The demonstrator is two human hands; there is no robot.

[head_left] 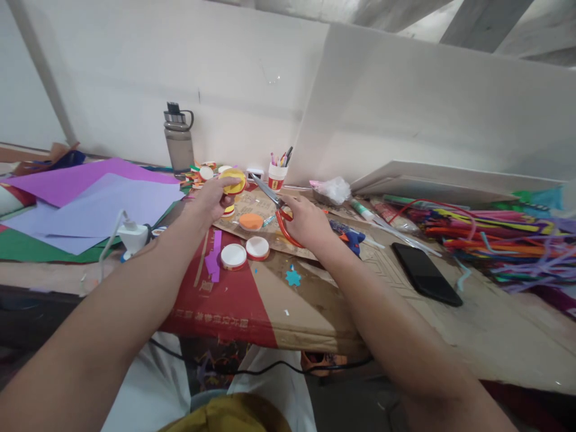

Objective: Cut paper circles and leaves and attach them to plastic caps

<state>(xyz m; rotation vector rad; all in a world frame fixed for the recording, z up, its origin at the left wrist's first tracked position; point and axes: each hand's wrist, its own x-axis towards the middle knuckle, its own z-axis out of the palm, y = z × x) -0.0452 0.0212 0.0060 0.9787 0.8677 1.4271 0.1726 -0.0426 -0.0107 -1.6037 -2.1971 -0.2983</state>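
Note:
My left hand (213,195) is closed on a small round yellow-topped piece (234,182), like a cut-off paper cup base, held up over the table. In my right hand (306,219) is a pair of scissors (269,191) with red-orange handles, its blades pointing up and left towards the yellow piece but apart from it. Below the hands lie an orange-topped disc (251,222) and two white-topped cup pieces, one at the left (233,256) and one at the right (258,247). Purple paper scraps (214,259) and a blue paper flower (293,276) rest nearby on the cardboard.
A water bottle (179,144) and a cup of pens (278,174) stand at the back. Coloured paper sheets (117,201) and a white plug adapter (135,237) are at left. A blue glue gun (353,237), a phone (425,273) and many pipe cleaners (504,240) lie at right.

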